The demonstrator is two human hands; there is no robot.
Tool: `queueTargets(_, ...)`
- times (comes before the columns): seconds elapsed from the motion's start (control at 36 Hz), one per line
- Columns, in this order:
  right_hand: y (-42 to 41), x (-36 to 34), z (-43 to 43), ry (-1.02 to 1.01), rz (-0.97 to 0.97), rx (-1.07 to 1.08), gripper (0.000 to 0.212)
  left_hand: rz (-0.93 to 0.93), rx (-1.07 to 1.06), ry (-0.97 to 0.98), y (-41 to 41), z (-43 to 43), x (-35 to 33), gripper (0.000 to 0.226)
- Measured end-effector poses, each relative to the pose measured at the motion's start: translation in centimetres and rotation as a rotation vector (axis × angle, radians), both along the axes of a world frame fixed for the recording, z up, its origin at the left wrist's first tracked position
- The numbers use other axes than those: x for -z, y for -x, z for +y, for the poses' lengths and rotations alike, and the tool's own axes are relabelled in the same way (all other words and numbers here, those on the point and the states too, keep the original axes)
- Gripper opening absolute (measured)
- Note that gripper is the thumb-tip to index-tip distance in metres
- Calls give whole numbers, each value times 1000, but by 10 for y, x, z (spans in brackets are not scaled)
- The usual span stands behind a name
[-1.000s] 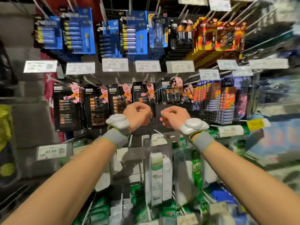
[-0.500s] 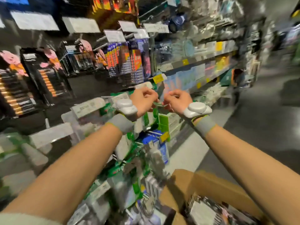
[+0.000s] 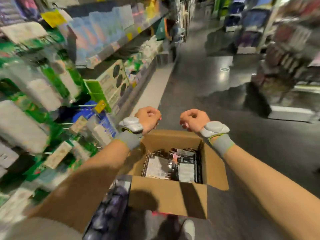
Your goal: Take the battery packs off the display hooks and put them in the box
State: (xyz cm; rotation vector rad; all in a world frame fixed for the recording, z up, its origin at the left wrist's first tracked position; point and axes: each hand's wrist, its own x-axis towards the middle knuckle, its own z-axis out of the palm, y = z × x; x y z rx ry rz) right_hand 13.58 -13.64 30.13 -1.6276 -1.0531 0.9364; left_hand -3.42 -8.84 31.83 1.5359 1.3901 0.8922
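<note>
An open brown cardboard box (image 3: 169, 196) stands on the floor below me. Several battery packs (image 3: 173, 168) in black and white card backing lie stacked inside it. My left hand (image 3: 149, 118) hovers over the box's far left corner with its fingers curled in. My right hand (image 3: 194, 120) hovers over the far right corner, also curled. The hands are a short way apart, and I see nothing held in either. Both wrists wear grey bands with a white device. The display hooks are out of view.
A blurred shelf unit (image 3: 107, 66) with green, white and blue packaged goods runs along the left. The dark shiny aisle floor (image 3: 216, 87) stretches ahead, with more shelving (image 3: 290, 58) on the right. My shoe (image 3: 188, 228) shows just behind the box.
My view has swung right and down, from the hanging battery packs to the box on the floor. My hands moved from the hooks to above the box and drew apart.
</note>
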Motion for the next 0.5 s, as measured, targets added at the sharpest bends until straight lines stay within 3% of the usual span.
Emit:
queueTargets(0.19, -31, 91, 37, 211, 55, 64, 17, 185, 42, 146, -15, 47, 99, 18)
queueTargets(0.28, -42, 133, 57, 292, 54, 66, 17, 105, 343, 206, -22, 70, 131, 9)
queueTargets(0.33, -45, 156, 61, 342, 36, 60, 18, 87, 533, 154, -24, 75, 159, 17)
queueTargets(0.42, -51, 204, 77, 426, 88, 42, 20, 491, 215, 217, -18, 88, 204, 20)
queueTargets(0.44, -53, 205, 77, 452, 90, 32, 16, 523, 179, 253, -15, 89, 210, 19)
queueTargets(0.5, -54, 219, 77, 535, 104, 22, 28, 499, 175, 335, -7, 90, 236, 19)
